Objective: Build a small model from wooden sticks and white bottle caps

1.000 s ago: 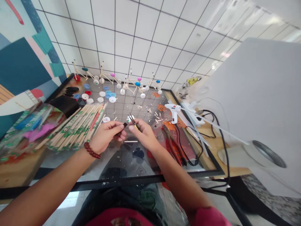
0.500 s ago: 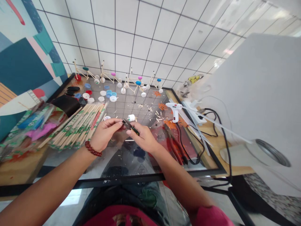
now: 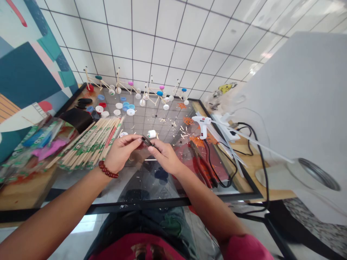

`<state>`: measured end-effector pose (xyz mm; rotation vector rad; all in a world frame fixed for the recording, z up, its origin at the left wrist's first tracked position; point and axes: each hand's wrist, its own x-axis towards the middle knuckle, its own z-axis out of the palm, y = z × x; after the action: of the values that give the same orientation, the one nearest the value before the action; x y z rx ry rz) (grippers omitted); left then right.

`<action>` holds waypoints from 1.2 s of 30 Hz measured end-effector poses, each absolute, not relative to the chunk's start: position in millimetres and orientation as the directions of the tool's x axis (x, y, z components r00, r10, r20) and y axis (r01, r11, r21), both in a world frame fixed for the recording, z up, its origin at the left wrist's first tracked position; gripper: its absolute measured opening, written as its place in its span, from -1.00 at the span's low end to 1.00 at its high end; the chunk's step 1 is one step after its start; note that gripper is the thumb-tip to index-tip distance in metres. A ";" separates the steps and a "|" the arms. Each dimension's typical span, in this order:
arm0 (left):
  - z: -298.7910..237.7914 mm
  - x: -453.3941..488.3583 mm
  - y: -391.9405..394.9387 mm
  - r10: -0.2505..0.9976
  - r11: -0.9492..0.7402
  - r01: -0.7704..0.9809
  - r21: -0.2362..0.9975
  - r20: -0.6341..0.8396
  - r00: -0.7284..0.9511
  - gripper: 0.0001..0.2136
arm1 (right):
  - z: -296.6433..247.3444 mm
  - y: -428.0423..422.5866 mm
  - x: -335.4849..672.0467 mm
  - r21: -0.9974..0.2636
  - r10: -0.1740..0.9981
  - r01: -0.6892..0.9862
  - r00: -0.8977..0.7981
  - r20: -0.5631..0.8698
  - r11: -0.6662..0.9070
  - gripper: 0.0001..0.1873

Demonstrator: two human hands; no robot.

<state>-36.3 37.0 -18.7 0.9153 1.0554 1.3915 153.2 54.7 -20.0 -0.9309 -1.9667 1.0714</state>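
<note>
Our two forearms stretch forward and slant inward, so that the hands nearly meet above the glass tabletop (image 3: pixel 135 187). With the left hand (image 3: pixel 121 151), its wrist wearing a red-brown bead bracelet (image 3: pixel 108 169), we pinch a small black piece (image 3: pixel 142 140) between thumb and forefinger. Our right hand (image 3: pixel 166 157) is curled around small dark scissors (image 3: pixel 148 142), thumb on top, and the blades point to the left fingertips, at the black piece; whether they bite it, we cannot tell. Just beyond the fingertips lies a white bottle cap (image 3: pixel 152 134); right of the right hand are red-handled pliers (image 3: pixel 204 166).
</note>
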 end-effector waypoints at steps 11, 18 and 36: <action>-19.1 -35.3 36.3 0.993 0.020 -0.299 0.954 -0.053 -0.101 -0.67 | -21.1 55.3 152.9 -0.882 0.832 0.252 -0.504 0.232 0.399 -0.66; -18.2 -34.2 35.9 0.993 0.028 -0.307 0.951 -0.061 -0.099 -0.67 | -20.4 54.4 150.8 -0.911 0.854 0.221 -0.476 0.210 0.348 -0.68; -10.7 -34.1 37.9 0.976 0.108 -0.374 0.921 -0.169 -0.134 -0.66 | -25.8 61.1 152.4 -0.886 0.871 0.291 -0.445 0.207 0.360 -0.69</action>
<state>-34.1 37.9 -10.7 0.7472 1.1053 1.3737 152.4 61.1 -25.8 -1.0087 -1.9262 1.0592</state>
